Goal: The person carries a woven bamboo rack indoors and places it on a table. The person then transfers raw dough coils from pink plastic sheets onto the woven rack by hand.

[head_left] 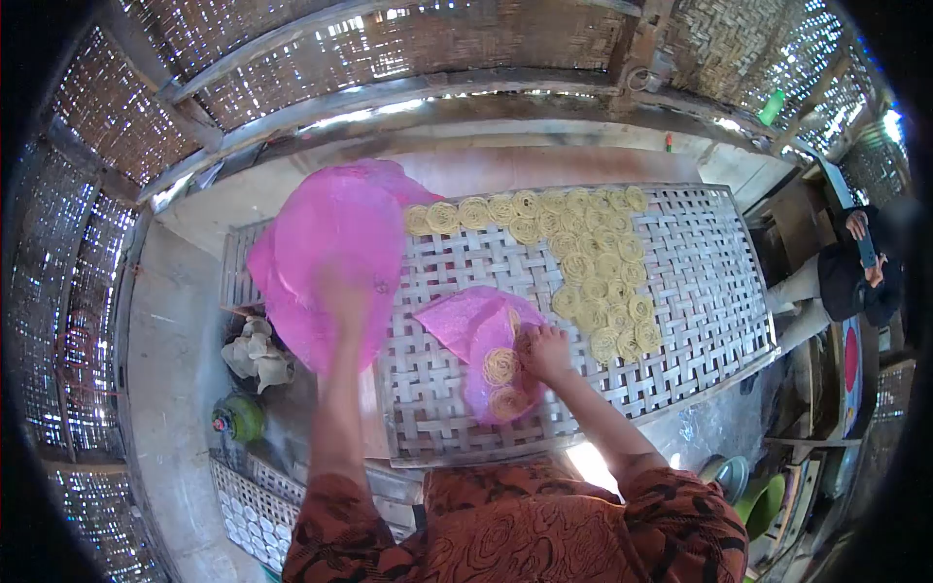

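Note:
A large pink plastic bag (335, 219) lies over the left end of a woven bamboo tray. My left hand (345, 291) is on this bag, smeared by motion, so its fingers do not show clearly. A smaller pink sheet or bag (457, 325) rests on the tray, with a few coiled noodle nests (501, 366) on it. My right hand (546, 355) is at the right side of these nests, fingers curled down over one at the edge of the pink plastic. Its fingertips are partly hidden. Rows of pale yellow noodle nests (578, 267) lie flat on the tray just beyond it.
The woven bamboo tray (695, 253) spans the work area. On the left are a green gas cylinder (238, 419), a crumpled pale bag (258, 355) and a crate of white round items (255, 520). A person (860, 267) holding a device is at the right. Bamboo walls surround the space.

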{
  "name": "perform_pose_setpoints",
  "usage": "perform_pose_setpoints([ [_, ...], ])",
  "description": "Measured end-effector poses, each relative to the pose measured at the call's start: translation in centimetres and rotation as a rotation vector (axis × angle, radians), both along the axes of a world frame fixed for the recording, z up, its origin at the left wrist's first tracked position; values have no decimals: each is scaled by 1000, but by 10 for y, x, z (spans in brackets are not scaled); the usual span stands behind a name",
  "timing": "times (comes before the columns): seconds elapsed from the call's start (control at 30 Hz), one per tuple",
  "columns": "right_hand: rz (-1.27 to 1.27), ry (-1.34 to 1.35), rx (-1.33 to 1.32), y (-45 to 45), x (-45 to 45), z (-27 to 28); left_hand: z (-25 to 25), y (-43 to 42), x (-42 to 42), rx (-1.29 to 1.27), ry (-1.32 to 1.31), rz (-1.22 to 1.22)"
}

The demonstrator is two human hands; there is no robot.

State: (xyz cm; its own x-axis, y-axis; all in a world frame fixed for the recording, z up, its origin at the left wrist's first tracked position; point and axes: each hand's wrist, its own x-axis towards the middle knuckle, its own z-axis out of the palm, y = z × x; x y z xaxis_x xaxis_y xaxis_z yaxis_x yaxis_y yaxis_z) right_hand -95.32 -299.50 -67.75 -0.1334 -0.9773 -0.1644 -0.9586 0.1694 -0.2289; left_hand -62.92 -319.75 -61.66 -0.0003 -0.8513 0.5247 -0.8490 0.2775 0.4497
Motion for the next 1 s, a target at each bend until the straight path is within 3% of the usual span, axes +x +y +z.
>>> perform_pose_setpoints([
  [0.03, -11, -1, 1, 1, -1, -2, -46, 20, -34, 349, 373, -229],
  [0.07, -25, 23, -42, 2, -1, -7, -58, 47, -67, 636, -8, -408],
  [0.1, -41, 48, -84, 4, -3, -11, -54, 88, -108, 329, 14, -557],
  [0.2, 10, -56, -61, 0, -17, -13, -75, 131, -158, 707, 128, -471],
  [0.23, 6, -51, -59, -5, -25, -23, -75, 137, -160, 708, 131, -477],
  [0.3, -109, -99, -304, -24, -38, -42, -71, 148, -159, 552, 141, -472],
  [0.43, -134, -99, -13, -40, -35, -34, -25, 173, -132, 655, 330, -475],
  [0.57, -162, -152, -247, -28, -48, -10, -12, 184, -107, 612, 487, -506],
  [0.63, -316, -579, -364, -10, -76, 1, -4, 181, -101, 532, 580, -516],
  [0.7, -409, -562, -366, 8, -109, 14, 9, 174, -98, 688, 750, -392],
  [0.77, -502, -544, -370, 23, -143, 15, 14, 158, -109, 667, 643, -396],
  [0.83, -607, -646, -328, 33, -172, -10, -17, 142, -124, 611, 470, -352],
  [0.87, -586, -374, -431, 38, -178, -25, -77, 126, -124, 452, 301, -331],
  [0.9, -593, -369, -435, 39, -178, -23, -69, 124, -138, 451, 303, -340],
  [0.97, -354, -4, -558, 42, -172, -19, -38, 127, -186, 377, -78, -455],
  [1.0, -261, -18, -247, 42, -183, -72, -41, 127, -211, 453, -14, -604],
])
